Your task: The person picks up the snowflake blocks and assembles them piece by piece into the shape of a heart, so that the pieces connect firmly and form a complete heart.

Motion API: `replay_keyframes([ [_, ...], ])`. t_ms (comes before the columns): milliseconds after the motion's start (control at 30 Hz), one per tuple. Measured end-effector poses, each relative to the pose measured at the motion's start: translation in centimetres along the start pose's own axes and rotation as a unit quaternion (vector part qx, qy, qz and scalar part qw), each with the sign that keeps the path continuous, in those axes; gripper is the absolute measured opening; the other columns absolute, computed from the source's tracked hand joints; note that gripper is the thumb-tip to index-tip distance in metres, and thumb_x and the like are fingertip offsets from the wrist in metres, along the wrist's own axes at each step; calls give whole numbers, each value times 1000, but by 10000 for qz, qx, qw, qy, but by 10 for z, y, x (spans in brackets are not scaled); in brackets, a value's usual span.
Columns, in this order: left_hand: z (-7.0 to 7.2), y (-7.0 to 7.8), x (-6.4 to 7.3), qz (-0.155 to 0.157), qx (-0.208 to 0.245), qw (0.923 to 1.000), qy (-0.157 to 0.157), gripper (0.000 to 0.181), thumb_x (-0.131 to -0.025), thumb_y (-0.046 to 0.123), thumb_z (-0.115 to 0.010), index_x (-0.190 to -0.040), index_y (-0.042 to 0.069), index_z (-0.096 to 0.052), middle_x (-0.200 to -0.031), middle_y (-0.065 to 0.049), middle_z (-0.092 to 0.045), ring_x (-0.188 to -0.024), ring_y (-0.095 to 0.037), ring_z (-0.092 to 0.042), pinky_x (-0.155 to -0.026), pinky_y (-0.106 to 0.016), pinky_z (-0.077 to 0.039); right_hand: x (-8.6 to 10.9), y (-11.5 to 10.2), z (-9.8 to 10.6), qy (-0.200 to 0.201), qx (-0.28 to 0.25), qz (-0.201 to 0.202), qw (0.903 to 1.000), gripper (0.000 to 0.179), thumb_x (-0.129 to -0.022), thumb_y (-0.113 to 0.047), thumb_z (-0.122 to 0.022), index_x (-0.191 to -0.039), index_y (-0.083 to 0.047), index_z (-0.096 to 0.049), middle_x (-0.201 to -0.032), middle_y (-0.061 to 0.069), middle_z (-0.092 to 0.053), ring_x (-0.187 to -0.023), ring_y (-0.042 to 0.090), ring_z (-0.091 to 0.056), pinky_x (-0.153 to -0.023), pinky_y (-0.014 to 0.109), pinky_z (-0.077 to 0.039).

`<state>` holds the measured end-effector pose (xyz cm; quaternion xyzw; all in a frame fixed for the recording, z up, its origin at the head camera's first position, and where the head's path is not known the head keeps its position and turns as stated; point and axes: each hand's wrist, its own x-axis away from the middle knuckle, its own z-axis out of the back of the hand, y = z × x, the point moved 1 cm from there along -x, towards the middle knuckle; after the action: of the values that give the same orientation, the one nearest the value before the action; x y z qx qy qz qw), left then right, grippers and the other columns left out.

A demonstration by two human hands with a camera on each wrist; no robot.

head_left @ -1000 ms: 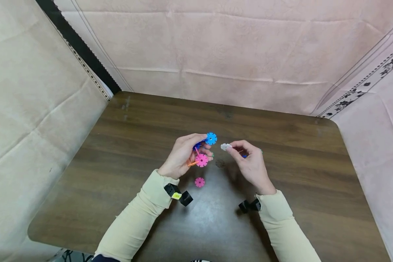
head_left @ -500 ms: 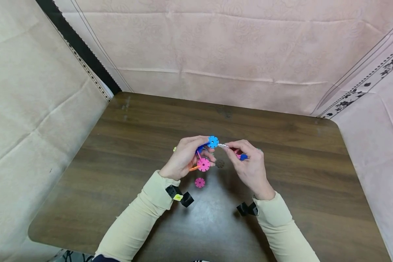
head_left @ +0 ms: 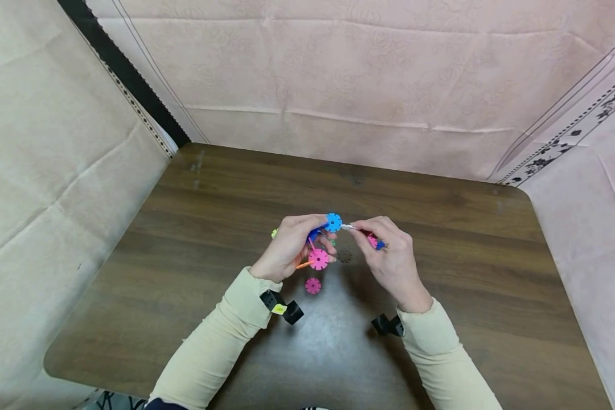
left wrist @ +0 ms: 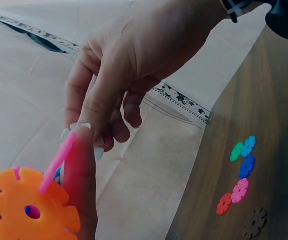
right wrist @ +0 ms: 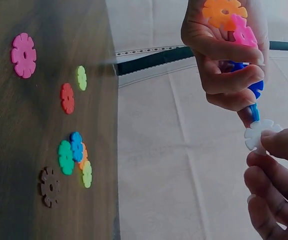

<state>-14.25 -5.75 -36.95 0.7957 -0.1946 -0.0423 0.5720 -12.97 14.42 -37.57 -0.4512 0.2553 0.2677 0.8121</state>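
Observation:
My left hand (head_left: 289, 245) grips a chain of notched snowflake discs above the table. Orange (left wrist: 13, 225), pink (head_left: 318, 259), dark blue (right wrist: 256, 89) and light blue (head_left: 333, 222) discs show in it, partly hidden by the fingers. The light blue one sticks out past the thumb. Between thumb and fingers, my right hand (head_left: 389, 256) pinches a white disc (right wrist: 256, 136). Its edge meets the light blue disc, turned edge-on in the right wrist view.
A pink disc (head_left: 312, 285) lies on the wooden table (head_left: 210, 319) in front of the hands. Farther off lie a brown disc (right wrist: 49, 187), a red one (right wrist: 67, 98), a green one (right wrist: 65, 157) and several more. Pale cloth hangs behind the table.
My right hand has turned the white disc edge-on and brought it against the light blue disc. The left hand's chain has shifted slightly right and toward me. Over the last half second both hands barely move.

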Motion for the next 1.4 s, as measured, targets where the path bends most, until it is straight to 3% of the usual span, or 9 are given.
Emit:
replay_keyframes([
  [200, 1, 0, 0, 47, -251, 9996, 96, 30, -99, 23, -56, -110, -2, -67, -82, -10, -69, -65, -16, -70, -39, -16, -29, 1, 0, 1, -31, 194, 12, 9998, 15, -84, -9, -77, -98, -8, -75, -89, -3, -70, -78, 10, -58, -58, 22, -49],
  [433, 1, 0, -1, 54, -254, 9997, 20, 30, -99, 23, -56, -113, -2, -66, -85, -11, -69, -66, -19, -71, -40, -16, -29, 1, 0, 1, -22, 249, 50, 9997, 16, -83, -11, -78, -98, -8, -75, -89, -3, -70, -78, 10, -58, -59, 18, -47],
  [700, 0, -2, -2, 63, -238, 9997, 25, 30, -99, 23, -56, -113, -1, -66, -92, -22, -67, -67, -19, -71, -40, -17, -29, 2, 1, 4, -56, 319, 20, 9995, 15, -83, -14, -78, -98, -9, -76, -90, -4, -71, -78, 13, -57, -58, 17, -44],
  [967, 0, 6, -2, 67, -189, 9997, 104, 29, -99, 23, -57, -114, -1, -67, -90, -17, -68, -67, -19, -70, -39, -16, -28, 3, 5, 5, 9, 160, -27, 9999, 17, -81, -10, -80, -97, -10, -76, -89, -6, -70, -78, 12, -58, -61, 16, -47],
  [1200, -2, 4, -3, 146, -371, 9992, -73, 30, -100, 22, -55, -116, -1, -65, -88, -13, -68, -68, -21, -71, -43, -17, -39, 2, 2, 4, 85, 102, 96, 9999, 17, -81, -10, -79, -98, -9, -76, -90, -6, -70, -79, 10, -58, -59, 18, -47],
  [1400, -2, 3, -2, 85, -549, 9984, -85, 30, -99, 24, -56, -115, 0, -66, -91, -15, -68, -69, -20, -71, -42, -17, -35, 2, 1, 5, 146, 161, 59, 9997, 18, -81, -10, -79, -99, -9, -76, -90, -6, -70, -80, 9, -58, -58, 25, -50],
])
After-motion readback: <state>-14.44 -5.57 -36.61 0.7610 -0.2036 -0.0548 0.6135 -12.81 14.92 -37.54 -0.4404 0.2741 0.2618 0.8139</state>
